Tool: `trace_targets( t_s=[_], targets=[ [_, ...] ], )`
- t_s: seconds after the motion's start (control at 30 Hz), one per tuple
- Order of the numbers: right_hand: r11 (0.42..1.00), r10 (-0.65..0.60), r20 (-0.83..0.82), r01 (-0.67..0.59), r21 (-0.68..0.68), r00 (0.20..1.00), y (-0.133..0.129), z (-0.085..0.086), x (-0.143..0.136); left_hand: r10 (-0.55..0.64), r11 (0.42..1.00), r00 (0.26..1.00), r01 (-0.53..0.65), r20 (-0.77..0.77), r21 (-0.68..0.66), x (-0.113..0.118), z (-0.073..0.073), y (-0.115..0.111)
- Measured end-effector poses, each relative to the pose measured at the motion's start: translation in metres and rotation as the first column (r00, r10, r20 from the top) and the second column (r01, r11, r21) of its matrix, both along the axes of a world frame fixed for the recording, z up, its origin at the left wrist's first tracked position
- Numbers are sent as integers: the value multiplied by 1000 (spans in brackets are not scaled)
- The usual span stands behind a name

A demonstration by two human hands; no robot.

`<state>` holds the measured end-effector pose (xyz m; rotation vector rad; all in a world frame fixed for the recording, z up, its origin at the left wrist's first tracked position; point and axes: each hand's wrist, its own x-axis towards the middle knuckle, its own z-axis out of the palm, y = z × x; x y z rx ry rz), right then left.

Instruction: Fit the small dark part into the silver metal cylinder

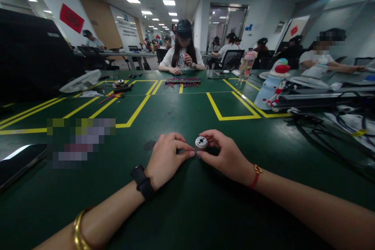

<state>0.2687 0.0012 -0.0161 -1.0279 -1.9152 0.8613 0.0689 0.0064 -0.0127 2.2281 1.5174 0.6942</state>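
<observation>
Cylinder [201, 144]: a short metal piece, upright or nearly so, between the two hands over the near middle of the table [175, 222]; whether its base touches the surface cannot be told.
End face: turned up, pale, with a dark centre and small holes.
Right hand [227, 154]: curled about the cylinder — thumb on the near side, fingers behind — parted only by the cylinder's own width and holding it.
Left hand [168, 158]: thumb and forefinger nearly meeting, tips at the cylinder's left side; whether they pinch anything small cannot be told.
Stage of work: apparently mid-handling — the cylinder is in hand, its upper end exposed; what is finished and what is left on it cannot be told.
Wrists: watch [142, 182] on the left, red bracelet [256, 175] on the right.
Table markings: yellow tape [240, 118] beyond the hands.
Right side: blue bottle [264, 93] and black cables [315, 129].
Far edge: wires [183, 82], before a seated co-worker [168, 58].
</observation>
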Motion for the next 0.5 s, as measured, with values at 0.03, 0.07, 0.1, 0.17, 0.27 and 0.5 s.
trace_targets(
  t_s=[0.03,0.07,0.1,0.17,0.27,0.5],
  targets=[
    [1000,9,-6,-9,-7,1000,0,0,-1,-5,1000,1000,5,-1,1,1,-1,0],
    [1000,12,-10,-12,-11,1000,1,1,-1,-10,1000,1000,10,2,-2,2,0,1],
    [1000,5,-13,-5,-14,1000,2,2,0,-15,1000,1000,16,4,-6,2,2,1],
    [999,-49,-13,49,-21,999,7,8,9,-19,999,999,19,28,-26,-4,10,1],
    [966,-260,49,259,16,964,19,19,46,57,994,992,-46,110,-95,-26,24,0],
    [626,-774,355,720,300,524,42,15,186,394,894,844,-259,365,-365,-95,16,8]
  ],
)
